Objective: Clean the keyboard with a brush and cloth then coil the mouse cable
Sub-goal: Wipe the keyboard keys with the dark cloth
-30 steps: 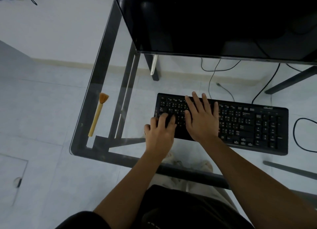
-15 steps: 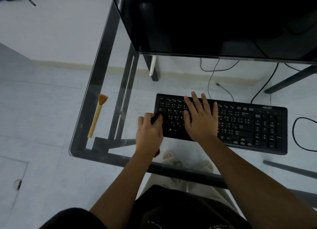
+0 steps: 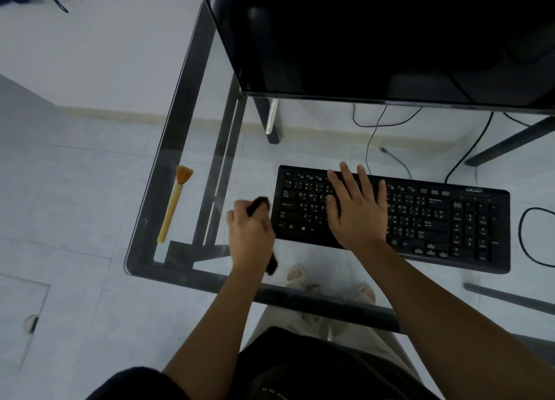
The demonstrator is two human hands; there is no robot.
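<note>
A black keyboard point(image 3: 450, 219) lies on the glass desk point(image 3: 180, 129). My right hand point(image 3: 357, 210) rests flat on its left-middle keys with fingers spread. My left hand point(image 3: 250, 234) is just off the keyboard's left edge, gripping a dark cloth point(image 3: 271, 264); one end sticks out above the fingers and the other hangs below the hand. A wooden brush point(image 3: 174, 204) with orange bristles lies on the glass near the desk's left edge, apart from both hands. A loop of black cable point(image 3: 524, 240) shows at the right edge; the mouse is out of view.
A large black monitor point(image 3: 375, 39) overhangs the back of the desk. Cables point(image 3: 372, 138) trail on the tiled floor beneath the glass. The desk's dark metal frame point(image 3: 222, 165) and front bar show through the glass, as do my feet.
My left hand has slid left off the keyboard's left keys onto the glass beside it, carrying the dark cloth. My right hand has stayed flat on the keys.
</note>
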